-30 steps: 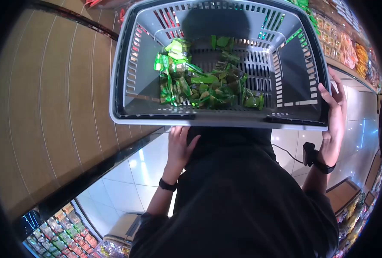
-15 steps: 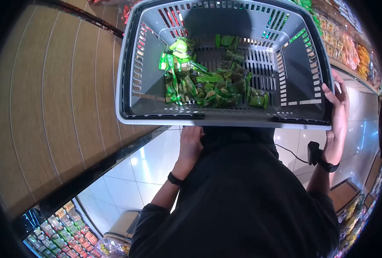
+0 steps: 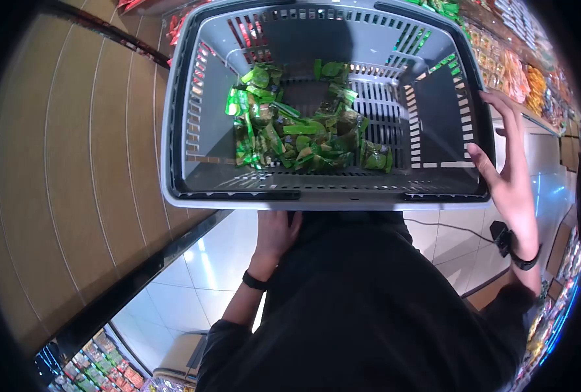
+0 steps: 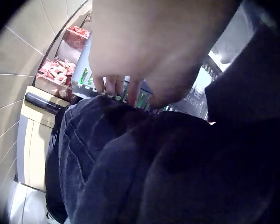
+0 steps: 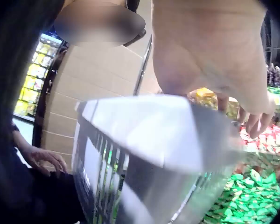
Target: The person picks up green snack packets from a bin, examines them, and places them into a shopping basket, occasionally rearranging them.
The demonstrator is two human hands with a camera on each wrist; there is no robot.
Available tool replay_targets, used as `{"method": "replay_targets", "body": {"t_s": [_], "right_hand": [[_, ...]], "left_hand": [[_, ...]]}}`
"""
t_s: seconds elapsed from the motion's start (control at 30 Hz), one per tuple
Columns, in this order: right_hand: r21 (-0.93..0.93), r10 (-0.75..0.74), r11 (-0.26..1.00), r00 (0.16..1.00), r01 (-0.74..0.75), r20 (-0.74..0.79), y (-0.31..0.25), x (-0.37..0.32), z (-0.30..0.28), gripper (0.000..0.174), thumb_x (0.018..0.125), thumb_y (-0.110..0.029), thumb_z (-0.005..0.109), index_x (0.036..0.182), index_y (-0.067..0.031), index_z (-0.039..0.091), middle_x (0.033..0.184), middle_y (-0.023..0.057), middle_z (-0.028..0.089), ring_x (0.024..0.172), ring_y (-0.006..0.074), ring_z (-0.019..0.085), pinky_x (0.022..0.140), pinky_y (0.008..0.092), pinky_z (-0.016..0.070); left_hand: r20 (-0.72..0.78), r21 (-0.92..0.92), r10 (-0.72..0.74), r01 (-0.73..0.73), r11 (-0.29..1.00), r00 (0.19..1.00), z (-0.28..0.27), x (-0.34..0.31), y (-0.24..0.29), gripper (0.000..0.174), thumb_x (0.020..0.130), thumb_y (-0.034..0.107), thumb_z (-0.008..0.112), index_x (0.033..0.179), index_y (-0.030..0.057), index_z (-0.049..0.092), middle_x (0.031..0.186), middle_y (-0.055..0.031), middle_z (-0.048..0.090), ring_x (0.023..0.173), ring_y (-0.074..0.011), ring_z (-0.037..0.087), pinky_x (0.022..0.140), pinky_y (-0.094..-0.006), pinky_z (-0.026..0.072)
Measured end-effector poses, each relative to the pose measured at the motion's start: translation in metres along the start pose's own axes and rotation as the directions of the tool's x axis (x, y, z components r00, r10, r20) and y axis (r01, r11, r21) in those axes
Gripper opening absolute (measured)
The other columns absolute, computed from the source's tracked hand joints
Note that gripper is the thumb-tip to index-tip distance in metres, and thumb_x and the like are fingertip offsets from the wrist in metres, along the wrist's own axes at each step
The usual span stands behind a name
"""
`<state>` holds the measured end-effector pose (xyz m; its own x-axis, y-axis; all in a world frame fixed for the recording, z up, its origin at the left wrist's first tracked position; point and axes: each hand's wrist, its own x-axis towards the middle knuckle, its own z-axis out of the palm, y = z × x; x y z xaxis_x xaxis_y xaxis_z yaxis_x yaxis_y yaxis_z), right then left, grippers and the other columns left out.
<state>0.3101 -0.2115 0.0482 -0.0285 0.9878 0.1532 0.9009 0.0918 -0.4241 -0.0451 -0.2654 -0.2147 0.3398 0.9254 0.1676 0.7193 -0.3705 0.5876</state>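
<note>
A grey plastic basket [image 3: 330, 199] is held up in front of my chest, and a heap of green packets [image 3: 297, 134] lies on its slotted floor. My left hand [image 3: 274, 232] reaches under the basket's near edge, where its fingers are hidden. In the left wrist view the left hand [image 4: 144, 51] has its fingertips [image 4: 113, 85] down against dark cloth. My right hand [image 3: 509, 170] lies flat along the basket's right wall, fingers stretched upward and thumb at the rim. The right wrist view shows that palm [image 5: 210, 51] over the basket rim [image 5: 154, 126].
A wood-panelled wall [image 3: 75, 163] curves along the left. Shelves of packaged snacks [image 3: 519, 65] run along the right. Glossy white floor tiles [image 3: 218, 255] lie below. Red packets [image 4: 56, 70] fill a shelf in the left wrist view. My dark top [image 3: 369, 300] fills the lower middle.
My right hand slid from the basket's near right corner up along its right side, with the fingers stretching out. The basket shifted slightly left. The left hand stayed underneath.
</note>
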Motion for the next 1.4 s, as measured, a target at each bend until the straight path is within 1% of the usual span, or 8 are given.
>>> {"method": "replay_targets", "body": {"t_s": [0.27,0.43,0.73,0.93,1.03,1.23,1.3,1.4], "right_hand": [[0.057,-0.053,0.998,0.647,0.015,0.761,-0.034,0.089,0.02,0.034,0.094,-0.021,0.068,0.12,-0.0024,0.058,0.113,0.0158,0.064,0.101,0.0273,0.065,0.081,0.0398,0.0534],[0.231,-0.479,0.836,0.458,0.498,0.749,0.035,0.12,0.157,0.044,0.084,-0.015,0.068,0.121,0.0041,0.056,0.109,0.0252,0.063,0.101,0.0415,0.065,0.083,0.0496,0.0512],[0.209,-0.434,0.786,0.278,0.582,0.857,0.023,0.118,0.2,0.028,0.078,-0.01,0.062,0.1,0.0057,0.067,0.095,0.0278,0.068,0.098,0.0441,0.066,0.081,0.0503,0.0525],[0.262,-0.507,0.818,0.428,0.512,0.748,-0.047,0.15,0.088,0.028,0.089,-0.018,0.067,0.108,0.0021,0.065,0.089,0.0202,0.068,0.084,0.0358,0.066,0.075,0.0419,0.0515],[0.238,-0.302,0.953,0.688,0.189,0.66,-0.077,0.153,0.018,0.036,0.092,-0.021,0.068,0.121,-0.0002,0.063,0.087,0.0132,0.064,0.079,0.0171,0.06,0.071,0.0329,0.0487],[0.805,-0.38,0.593,0.887,0.014,0.264,-0.05,0.167,-0.041,0.044,0.089,-0.017,0.064,0.13,-0.0015,0.06,0.096,0.0049,0.068,0.082,0.0113,0.067,0.071,0.0253,0.0544],[0.911,-0.372,0.41,0.92,0.041,0.126,-0.054,0.161,-0.039,0.031,0.088,-0.021,0.066,0.112,-0.001,0.064,0.083,0.0033,0.067,0.063,0.0131,0.068,0.046,0.0249,0.0498],[0.934,-0.259,0.351,0.965,0.069,0.026,-0.055,0.157,-0.022,0.026,0.091,-0.018,0.065,0.11,-0.0009,0.063,0.083,0.0052,0.067,0.062,0.0171,0.068,0.048,0.0257,0.0505]], "left_hand": [[0.126,0.008,0.023,-0.024,1.0,0.992,0.005,-0.012,-0.006,0.046,0.088,0.017,0.071,0.126,-0.0047,0.056,0.128,-0.0255,0.057,0.121,-0.0456,0.052,0.105,-0.0499,0.0428],[0.179,0.011,0.073,-0.076,0.997,0.981,-0.013,-0.019,0.016,0.053,0.089,0.016,0.067,0.135,-0.0066,0.052,0.142,-0.0235,0.051,0.137,-0.039,0.044,0.117,-0.0467,0.0348],[0.477,-0.327,-0.03,0.209,0.922,0.878,-0.087,0.0,0.045,0.041,0.094,0.015,0.065,0.133,0.004,0.06,0.139,-0.0191,0.058,0.131,-0.0364,0.054,0.11,-0.0443,0.0431],[0.334,-0.703,0.329,0.001,0.711,0.883,-0.211,0.065,0.089,0.039,0.087,0.005,0.069,0.125,-0.0018,0.063,0.118,-0.018,0.069,0.107,-0.0324,0.068,0.092,-0.0382,0.0534],[0.041,-0.846,0.359,-0.159,0.509,0.932,-0.241,0.098,0.096,0.038,0.083,0.0,0.064,0.12,-0.0066,0.063,0.11,-0.0189,0.072,0.1,-0.0309,0.069,0.087,-0.0391,0.0537],[-0.326,-0.457,0.219,-0.356,0.815,0.919,-0.263,0.219,0.168,0.046,0.1,0.028,0.056,0.136,-0.0013,0.053,0.136,-0.0158,0.057,0.115,-0.0256,0.063,0.088,-0.034,0.0529],[-0.225,-0.771,0.169,-0.282,0.571,0.96,-0.255,0.259,0.162,0.047,0.096,0.019,0.068,0.136,0.0005,0.05,0.118,-0.0126,0.063,0.108,-0.0187,0.064,0.084,-0.0332,0.0578],[0.029,-0.954,0.151,-0.018,0.298,0.988,-0.233,0.289,0.165,0.037,0.098,0.018,0.064,0.128,-0.0003,0.054,0.113,-0.0116,0.063,0.099,-0.0173,0.067,0.07,-0.0338,0.0622]]}}
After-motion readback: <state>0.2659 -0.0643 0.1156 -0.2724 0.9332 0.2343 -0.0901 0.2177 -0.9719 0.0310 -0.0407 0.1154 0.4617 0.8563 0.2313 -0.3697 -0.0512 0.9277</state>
